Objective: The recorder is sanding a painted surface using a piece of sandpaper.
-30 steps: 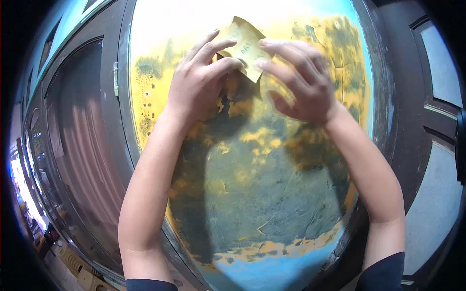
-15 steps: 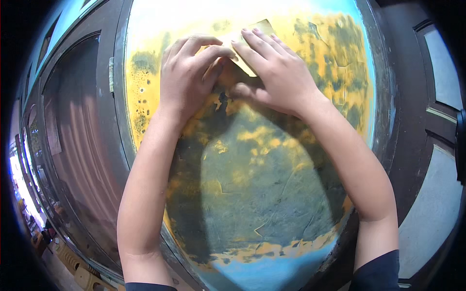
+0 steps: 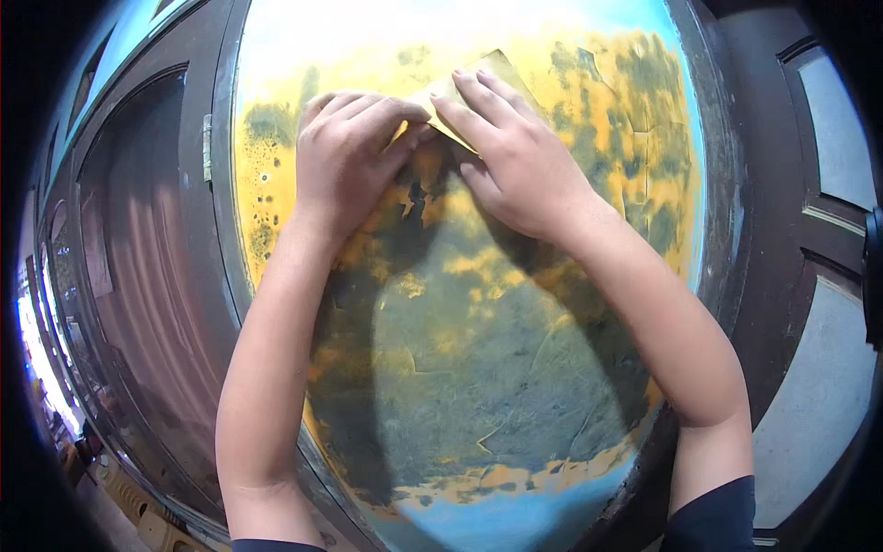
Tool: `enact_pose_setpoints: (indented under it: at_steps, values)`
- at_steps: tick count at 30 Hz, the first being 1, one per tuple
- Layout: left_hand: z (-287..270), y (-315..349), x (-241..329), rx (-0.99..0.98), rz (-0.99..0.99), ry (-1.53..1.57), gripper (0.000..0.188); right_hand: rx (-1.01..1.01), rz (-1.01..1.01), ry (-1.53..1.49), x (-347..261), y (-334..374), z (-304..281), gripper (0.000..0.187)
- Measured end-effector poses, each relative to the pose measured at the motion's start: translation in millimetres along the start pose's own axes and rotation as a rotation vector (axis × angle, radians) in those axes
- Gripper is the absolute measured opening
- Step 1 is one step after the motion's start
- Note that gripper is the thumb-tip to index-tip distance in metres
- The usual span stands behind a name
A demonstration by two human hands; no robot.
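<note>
A pale yellow sheet of sandpaper [image 3: 501,66] lies against the worn, painted panel [image 3: 478,350], tilted with one corner up. At its left corner my left hand [image 3: 345,152] is closed, thumb and index finger pinching the edge. My right hand [image 3: 529,152] rests on the sheet's face with fingers stretched out. Its thumb lies on the panel side, below the sheet's lower edge. Around both hands the panel is patchy yellow and dark grey, with cracks and a small dark chipped spot [image 3: 418,198] below them. The sheet's underside is hidden.
A dark wooden frame [image 3: 225,175] with a hinge [image 3: 208,147] borders the panel on the left. Beyond it stands a door with a curtain [image 3: 156,276]. Dark framing with pale blue panels [image 3: 809,368] is at the right. Plastic chairs [image 3: 138,506] stand at lower left.
Both hands have moved slightly down and left in view. The right thumb has come up closer to the sheet. My left fingers have drawn together at its left corner.
</note>
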State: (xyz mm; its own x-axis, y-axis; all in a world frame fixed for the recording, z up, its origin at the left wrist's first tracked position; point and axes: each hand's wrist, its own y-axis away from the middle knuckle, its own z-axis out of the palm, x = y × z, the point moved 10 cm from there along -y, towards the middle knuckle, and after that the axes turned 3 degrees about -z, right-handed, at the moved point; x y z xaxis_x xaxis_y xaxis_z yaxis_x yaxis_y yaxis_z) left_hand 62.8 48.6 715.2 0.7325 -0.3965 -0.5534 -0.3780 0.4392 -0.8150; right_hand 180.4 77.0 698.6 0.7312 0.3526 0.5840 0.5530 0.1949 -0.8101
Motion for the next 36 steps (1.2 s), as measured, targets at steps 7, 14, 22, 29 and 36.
enact_pose_setpoints:
  at_steps: [7, 14, 22, 29, 36]
  values:
    - [0, 1, -37, 0.04, -0.245, -0.073, 0.029, 0.0, 0.087, 0.339, 63, -13, 2, 0.051]
    - [19, 8, -56, -0.116, -0.343, -0.355, 0.047, -0.038, 0.063, 0.313, 47, -10, 13, 0.05]
    - [13, 9, -82, -0.232, -0.196, -0.573, 0.057, 0.004, 0.173, 0.438, 83, -17, 5, 0.052]
    - [10, 8, -88, -0.222, -0.228, -0.553, 0.057, 0.139, 0.12, 0.347, 94, -21, -12, 0.054]
    - [4, 16, -94, -0.211, -0.221, -0.625, 0.058, 0.026, -0.028, 0.271, 63, -12, 1, 0.051]
